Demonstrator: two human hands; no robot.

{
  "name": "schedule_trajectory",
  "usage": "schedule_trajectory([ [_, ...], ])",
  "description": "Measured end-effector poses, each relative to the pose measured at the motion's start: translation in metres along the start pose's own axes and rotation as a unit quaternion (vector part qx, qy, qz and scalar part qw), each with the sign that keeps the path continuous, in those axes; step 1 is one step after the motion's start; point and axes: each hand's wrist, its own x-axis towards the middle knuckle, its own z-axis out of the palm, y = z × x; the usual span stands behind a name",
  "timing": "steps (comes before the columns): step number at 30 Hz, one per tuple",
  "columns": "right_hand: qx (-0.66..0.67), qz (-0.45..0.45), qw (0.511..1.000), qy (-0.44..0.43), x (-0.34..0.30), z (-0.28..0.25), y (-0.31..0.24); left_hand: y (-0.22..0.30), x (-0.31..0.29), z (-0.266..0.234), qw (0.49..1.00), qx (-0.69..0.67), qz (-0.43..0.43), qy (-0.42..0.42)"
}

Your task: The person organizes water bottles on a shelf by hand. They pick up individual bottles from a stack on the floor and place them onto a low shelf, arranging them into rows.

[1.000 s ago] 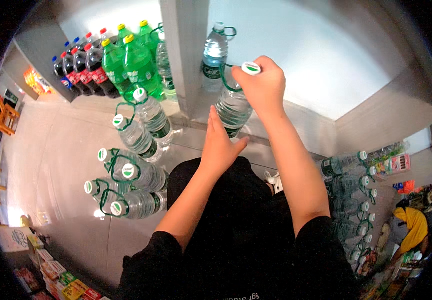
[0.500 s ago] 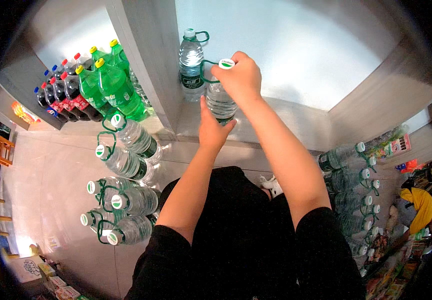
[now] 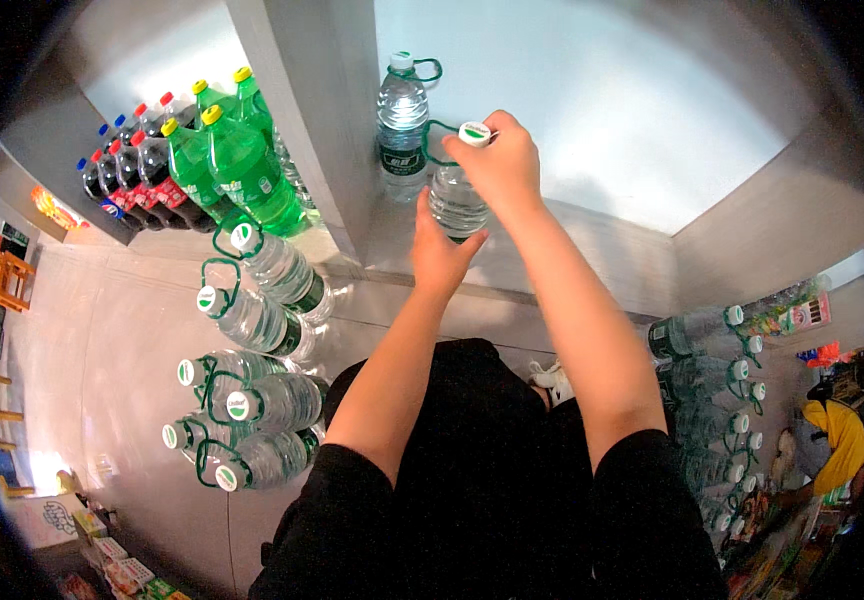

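A large clear water bottle [image 3: 457,203] with a white cap and green carry loop stands nearly upright between my hands, at the low shelf in front of me. My right hand [image 3: 508,165] grips it by the neck, just under the cap. Lower down, my left hand [image 3: 440,252] curls round the body, thumb and fingers on opposite sides. A matching bottle [image 3: 402,125] stands upright on the shelf just behind and to the left. The held bottle's base is hidden behind my left hand, so I cannot tell whether it touches the shelf.
An upright grey panel [image 3: 322,120] separates this bay from one with green soda bottles [image 3: 252,175] and dark cola bottles [image 3: 137,175]. Several water bottles [image 3: 277,400] stand on the floor at left. More bottles [image 3: 697,385] stand in rows at right. A low shelf edge [image 3: 512,285] runs before me.
The whole view has shifted slightly, moving the shelf rightward in the picture. Both hands keep their hold on the bottle, which sits marginally lower relative to the one behind it.
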Motion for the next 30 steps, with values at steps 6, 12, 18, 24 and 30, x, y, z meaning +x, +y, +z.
schedule_trajectory([
  [6, 0.020, -0.067, 0.995, -0.069, 0.004, -0.017, 0.004, -0.001, -0.001, 0.006, 0.999, -0.043, 0.006, 0.014],
  [12, -0.066, -0.086, 0.970, -0.219, -0.012, -0.019, -0.030, -0.001, -0.001, 0.005, 1.000, -0.007, 0.006, 0.019],
  [18, -0.109, -0.034, 0.957, -0.268, -0.018, -0.024, -0.040, -0.008, -0.001, 0.004, 1.000, -0.014, 0.022, 0.007],
  [24, -0.073, 0.003, 0.982, -0.176, -0.003, -0.062, -0.006, -0.001, -0.010, 0.006, 0.999, -0.017, -0.001, 0.034],
  [30, -0.006, -0.092, 0.971, -0.219, 0.027, -0.046, 0.037, -0.006, -0.014, 0.011, 0.999, 0.010, -0.013, 0.052],
])
